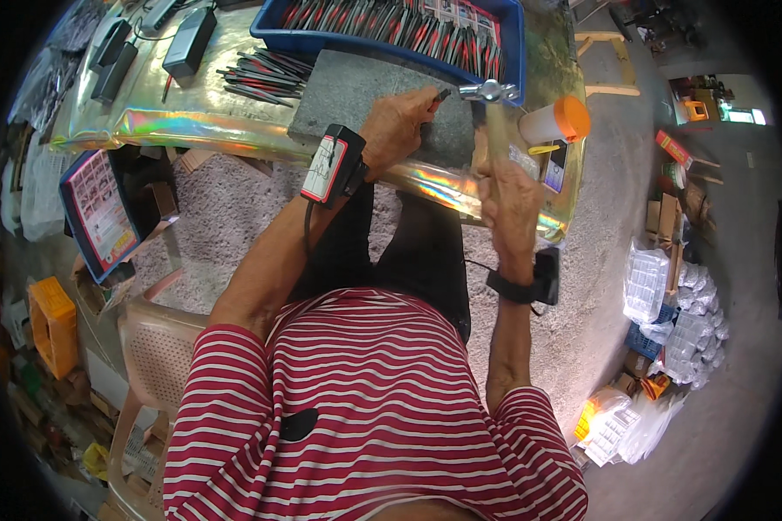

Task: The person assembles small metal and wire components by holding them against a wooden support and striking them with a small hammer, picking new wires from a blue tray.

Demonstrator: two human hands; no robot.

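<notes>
My right hand (511, 204) is closed around the wooden handle of a hammer (497, 130). The hammer's metal head is raised over the right side of a grey stone slab (343, 95) on the table. Over the slab, my left hand (397, 128) pinches a small slim black-and-red piece (441, 99), its tip pointing toward the hammer head. My fingers cover most of that piece. Left of the slab lies a loose pile of slim black-and-red pieces (265, 76). Many similar ones stand packed in a blue crate (391, 45) behind it.
A white container with an orange lid (572, 119) lies at the table's right, near a phone-like object (556, 165). Dark boxy devices (189, 42) with cables sit at the far left of the gold-covered table (208, 124). A plastic chair (155, 352) is at lower left; wrapped packs (695, 321) lie right.
</notes>
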